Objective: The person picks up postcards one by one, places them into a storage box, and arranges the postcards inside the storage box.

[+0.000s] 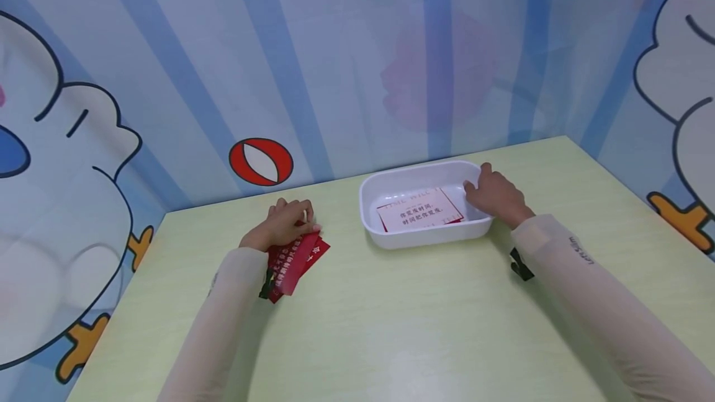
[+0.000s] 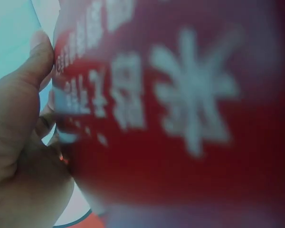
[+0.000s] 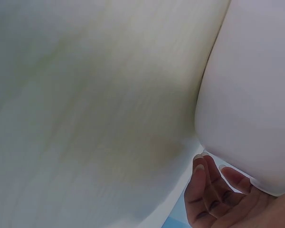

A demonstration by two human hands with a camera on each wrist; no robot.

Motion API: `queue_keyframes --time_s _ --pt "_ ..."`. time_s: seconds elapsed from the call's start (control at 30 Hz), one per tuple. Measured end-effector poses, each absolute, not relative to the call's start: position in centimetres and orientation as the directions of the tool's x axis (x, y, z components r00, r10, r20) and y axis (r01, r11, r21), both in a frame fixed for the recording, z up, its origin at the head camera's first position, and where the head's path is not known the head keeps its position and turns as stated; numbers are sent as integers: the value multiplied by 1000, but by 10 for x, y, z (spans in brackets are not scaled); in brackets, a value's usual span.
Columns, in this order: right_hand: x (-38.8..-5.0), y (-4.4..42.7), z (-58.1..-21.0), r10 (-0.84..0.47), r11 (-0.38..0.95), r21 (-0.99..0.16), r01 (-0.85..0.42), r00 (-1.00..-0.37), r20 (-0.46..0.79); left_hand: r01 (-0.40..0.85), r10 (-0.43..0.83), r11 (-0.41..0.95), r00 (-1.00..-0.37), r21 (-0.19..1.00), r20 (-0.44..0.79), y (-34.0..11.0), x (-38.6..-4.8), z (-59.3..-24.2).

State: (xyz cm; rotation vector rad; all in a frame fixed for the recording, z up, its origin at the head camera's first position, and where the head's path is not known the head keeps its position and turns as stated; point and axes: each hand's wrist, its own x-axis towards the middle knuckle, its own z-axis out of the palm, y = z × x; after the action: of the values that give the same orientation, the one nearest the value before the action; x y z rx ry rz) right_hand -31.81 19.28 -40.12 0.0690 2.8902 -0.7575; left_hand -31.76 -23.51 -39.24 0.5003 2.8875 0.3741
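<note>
My left hand (image 1: 283,225) pinches the far edge of several red cards (image 1: 296,260) printed with pale characters, fanned out over the left part of the table. Close up in the left wrist view, a red card (image 2: 194,175) fills most of the picture, with thumb and fingers (image 2: 31,71) at its edge. A white plastic basin (image 1: 377,237) stands at the back, right of the middle. My right hand (image 1: 497,196) grips its right rim, thumb on the inner side and fingers outside. Inside the basin lies a white card (image 1: 419,211) with red edges and dark printed characters.
The pale wooden table (image 1: 357,327) ends at the back against a blue striped cloth (image 1: 357,67) with cartoon figures. More of this cloth hangs at both sides. Black straps (image 1: 521,265) hang below the right wrist.
</note>
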Motion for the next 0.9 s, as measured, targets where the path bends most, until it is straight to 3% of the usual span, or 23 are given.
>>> queue_keyframes --time_s 0.33,0.9 --pt "-318 192 -400 1 869 -488 79 -987 -158 296 353 911 -919 287 -174 -233 -319 -394" --pt "-319 193 -401 10 873 -480 90 -986 -165 213 326 883 -919 417 -221 -223 -317 -399"
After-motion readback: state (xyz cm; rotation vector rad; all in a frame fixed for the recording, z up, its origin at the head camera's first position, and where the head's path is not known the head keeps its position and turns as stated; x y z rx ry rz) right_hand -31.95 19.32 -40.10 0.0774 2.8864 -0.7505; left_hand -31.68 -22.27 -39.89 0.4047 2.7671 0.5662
